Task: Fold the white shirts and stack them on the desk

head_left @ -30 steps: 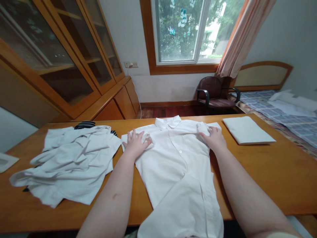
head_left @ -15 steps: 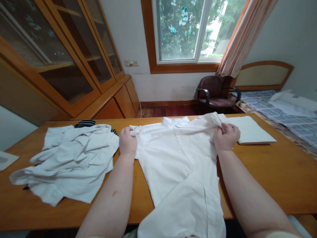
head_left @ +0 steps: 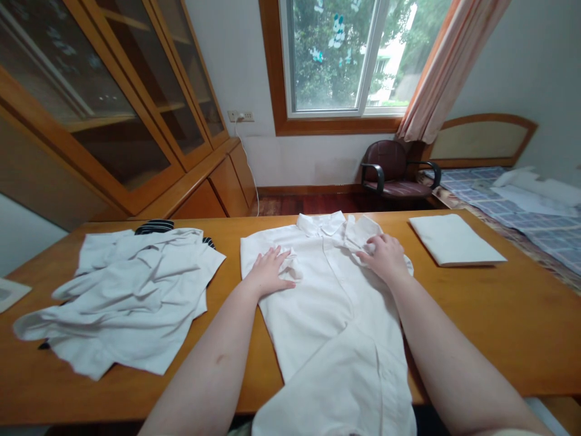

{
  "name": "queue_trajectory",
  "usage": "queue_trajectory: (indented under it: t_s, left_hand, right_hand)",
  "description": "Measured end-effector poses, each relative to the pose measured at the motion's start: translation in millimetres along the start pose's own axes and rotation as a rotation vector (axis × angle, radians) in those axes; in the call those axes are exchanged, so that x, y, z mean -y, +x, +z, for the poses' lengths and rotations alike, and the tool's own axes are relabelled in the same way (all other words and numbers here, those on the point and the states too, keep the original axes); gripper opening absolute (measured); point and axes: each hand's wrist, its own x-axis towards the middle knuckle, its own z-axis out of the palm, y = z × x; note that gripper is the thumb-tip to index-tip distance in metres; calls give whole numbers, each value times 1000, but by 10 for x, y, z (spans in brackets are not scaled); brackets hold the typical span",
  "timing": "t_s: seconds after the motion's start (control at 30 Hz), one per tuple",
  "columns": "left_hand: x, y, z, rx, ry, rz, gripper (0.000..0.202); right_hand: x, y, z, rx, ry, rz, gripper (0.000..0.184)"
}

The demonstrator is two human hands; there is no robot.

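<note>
A white button-up shirt (head_left: 333,315) lies front-up on the wooden table (head_left: 499,309), collar at the far side, hem hanging over the near edge. My left hand (head_left: 269,271) rests flat on the shirt's left shoulder, fingers spread over a folded-in sleeve. My right hand (head_left: 384,254) lies open on the right shoulder, pressing the other folded-in sleeve onto the chest.
A crumpled pile of white garments (head_left: 122,293) with a striped piece (head_left: 155,227) lies at the left. A folded white cloth (head_left: 454,239) sits at the right. Beyond the table stand a dark armchair (head_left: 394,172), a bed (head_left: 521,206) and a glass-door cabinet (head_left: 113,103).
Both hands pinched the sleeves and pulled them outward half a second ago; now the sleeves are folded in over the chest and both hands lie flat on them.
</note>
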Motion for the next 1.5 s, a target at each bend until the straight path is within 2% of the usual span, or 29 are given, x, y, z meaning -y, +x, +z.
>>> queue_trajectory:
  t_s: [0.07, 0.17, 0.23, 0.3, 0.4, 0.47, 0.53, 0.6, 0.7, 0.8, 0.9, 0.93, 1.0, 1.03, 1.1, 1.13, 1.17, 1.2, 1.27, 1.33, 1.4, 1.43, 1.5]
  left_hand:
    - [28, 14, 9, 1, -1, 0, 102]
    - [49, 32, 23, -1, -4, -4, 103]
    - [48, 34, 23, -6, -8, -1, 102]
    - [44, 32, 16, -5, -14, 8, 101]
    - [51, 33, 4, -2, -19, 20, 101]
    - [68, 42, 4, -8, -22, 24, 101]
    - [90, 53, 8, -13, -32, 29, 101]
    - [109, 60, 9, -14, -44, 36, 101]
    - [128, 60, -2, -12, -54, 46, 101]
    - [155, 56, -17, -13, -53, 30, 102]
    - [198, 61, -18, -34, -47, 8, 102]
    - [213, 65, -15, -42, -45, 5, 101]
    - [237, 76, -8, -51, -39, 4, 99]
    - [246, 81, -5, -53, -37, 3, 97]
    - [257, 89, 0, -59, -35, 2, 92]
    - [262, 93, 2, -65, -34, 2, 91]
    - [266, 97, 5, -73, -32, 4, 90]
    - [271, 102, 9, -82, -31, 6, 90]
    - [279, 117, 21, -101, -28, 9, 91]
    - [279, 139, 35, -133, -17, -13, 95]
    - [265, 165, 44, -194, 7, -81, 101]
    - [254, 176, 44, -234, 24, -124, 103]
    - [227, 189, 34, -327, 58, -215, 103]
  right_hand:
    - [-30, 17, 35, -68, 31, 110, 67]
    - [-66, 50, 34, 25, 105, 200, 76]
    - [-82, 65, 7, 148, 118, 191, 73]
    - [-97, 68, -28, 252, 99, 178, 62]
    - [-139, 61, -69, 249, 99, 233, 40]
    - [-188, 57, -84, 118, 128, 313, 34]
    - [-249, 51, -90, -84, 158, 375, 33]
    - [-315, 43, -90, -273, 187, 404, 31]
    - [-416, 33, -88, -482, 224, 427, 31]
    - [-482, 25, -105, -678, 191, 425, 31]
    - [-428, -10, -144, -762, 170, 322, 34]
    - [-373, -31, -155, -752, 186, 253, 36]
    - [-221, -82, -169, -623, 242, 42, 39]
    - [-134, -107, -171, -490, 274, -115, 37]
    - [27, -143, -168, -127, 306, -455, 37]
    - [90, -153, -165, 7, 308, -569, 39]
    - [135, -156, -162, 87, 299, -632, 41]
    - [162, -154, -160, 101, 282, -641, 42]
    - [167, -137, -155, -7, 226, -525, 38]
    - [126, -112, -144, -177, 151, -288, 34]
    - [72, -89, -128, -275, 87, -33, 37]
    - [49, -80, -121, -270, 69, 52, 39]
    - [23, -69, -117, -185, 61, 97, 38]
